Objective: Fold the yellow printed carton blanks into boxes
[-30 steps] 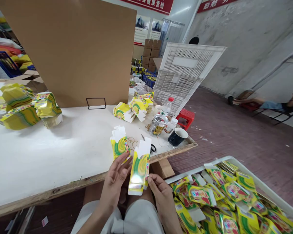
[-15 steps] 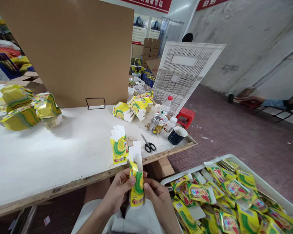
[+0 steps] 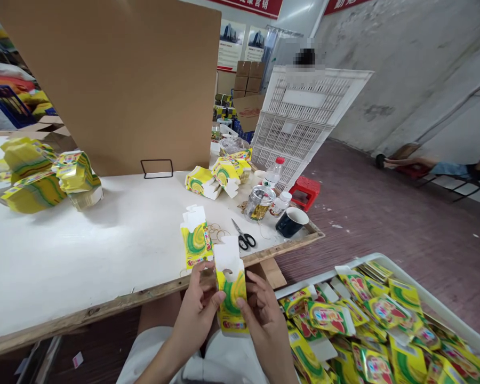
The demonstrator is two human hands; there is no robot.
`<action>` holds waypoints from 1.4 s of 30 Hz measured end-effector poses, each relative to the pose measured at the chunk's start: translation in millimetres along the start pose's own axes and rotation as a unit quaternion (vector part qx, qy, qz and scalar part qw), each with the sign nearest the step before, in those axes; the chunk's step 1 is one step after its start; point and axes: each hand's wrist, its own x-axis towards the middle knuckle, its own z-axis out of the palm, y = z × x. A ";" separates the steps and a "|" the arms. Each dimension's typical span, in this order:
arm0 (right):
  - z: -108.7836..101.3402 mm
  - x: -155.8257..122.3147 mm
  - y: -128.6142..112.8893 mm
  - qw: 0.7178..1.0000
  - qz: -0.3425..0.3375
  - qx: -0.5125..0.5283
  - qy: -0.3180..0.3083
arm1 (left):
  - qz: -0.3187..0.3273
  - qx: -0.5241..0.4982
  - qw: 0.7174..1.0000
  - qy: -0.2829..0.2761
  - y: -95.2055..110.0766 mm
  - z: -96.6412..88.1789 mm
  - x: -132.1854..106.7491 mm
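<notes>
Between my two hands is a small yellow and green carton [image 3: 232, 298], its white top flap standing up. My left hand [image 3: 202, 301] grips its left side, thumb on the front face. On the right side my right hand [image 3: 262, 309] holds it the same way, thumb near the front edge. The carton is above my lap, just in front of the table edge. Behind it on the table lies another yellow carton [image 3: 196, 242] with its white flaps open. Rubber bands [image 3: 216, 232] and black-handled scissors [image 3: 246, 241] lie close to that carton.
A white tub [image 3: 378, 258] full of flat cartons stands at my right. On the table are a dark mug [image 3: 291, 222], a clear jar [image 3: 260, 201], bottles and carton bundles [image 3: 74, 173]. A cardboard sheet [image 3: 116, 85] and white crate [image 3: 304, 117] stand behind.
The carton has turned so its front face shows wider, and it has shifted slightly right. Both hands have moved with it, and my right fingers have come up along its side.
</notes>
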 end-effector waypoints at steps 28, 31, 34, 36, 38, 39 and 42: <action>-22.5 8.7 -21.2 0.996 -0.077 -0.049 -0.023 | -0.061 0.005 0.986 -0.153 8.8 -8.0 -8.1; -25.1 9.2 -19.6 0.994 -0.087 -0.069 -0.013 | -0.028 0.057 0.985 -0.159 6.8 -9.3 -7.0; -30.0 9.8 -22.9 0.989 -0.122 -0.078 -0.042 | 0.002 0.104 0.988 -0.118 5.3 -10.1 -4.9; -31.6 9.5 -26.2 0.989 -0.107 -0.080 -0.063 | 0.009 0.119 0.987 -0.103 4.1 -9.3 -4.1; -29.9 8.5 -27.7 0.992 -0.038 -0.081 -0.089 | 0.010 0.131 0.987 -0.096 2.4 -7.6 -4.2; -27.9 7.8 -27.1 0.992 -0.001 -0.084 -0.099 | 0.009 0.137 0.986 -0.095 1.6 -6.6 -4.6; -20.1 6.5 -20.2 0.990 0.043 -0.105 -0.082 | 0.002 0.141 0.983 -0.115 0.5 -4.4 -5.9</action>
